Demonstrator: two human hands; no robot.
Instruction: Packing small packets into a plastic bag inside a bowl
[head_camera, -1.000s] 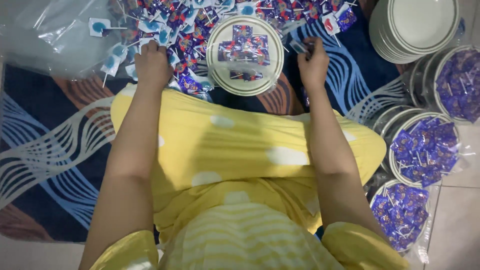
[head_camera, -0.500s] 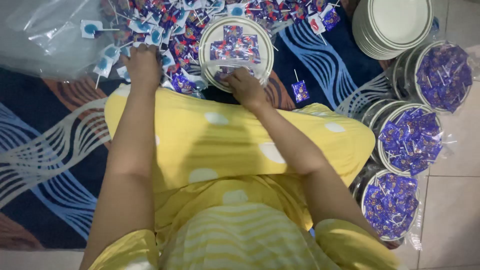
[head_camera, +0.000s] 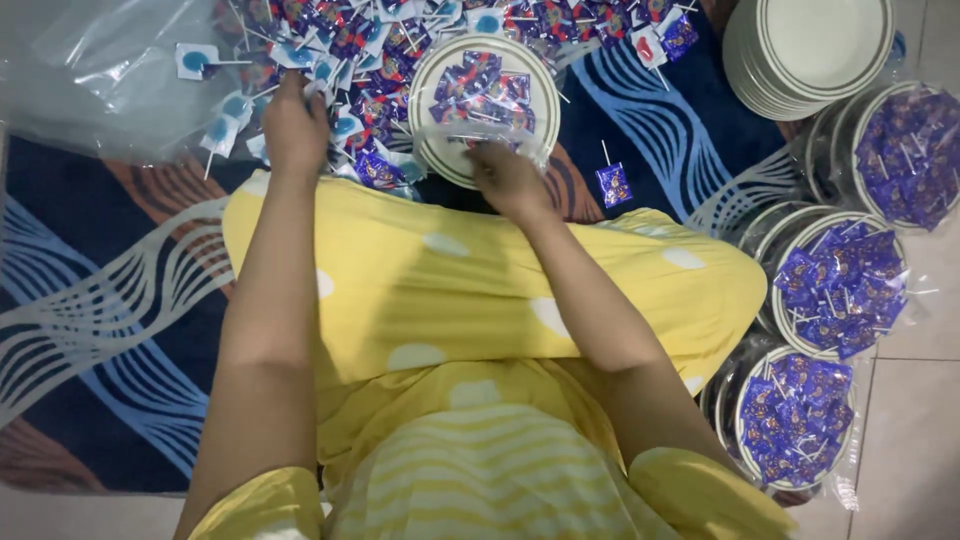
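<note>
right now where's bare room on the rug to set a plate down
Free: the rug left of the left arm, and the strip between the centre plate and the stack of empty plates, bar one stray lollipop. Crowded: the lollipop pile and the filled plates.

A plate (head_camera: 432, 150) of lollipops (head_camera: 480, 88) lies ahead, stacked plates (head_camera: 800, 50) right, loose lollipops (head_camera: 330, 50) left.
</note>
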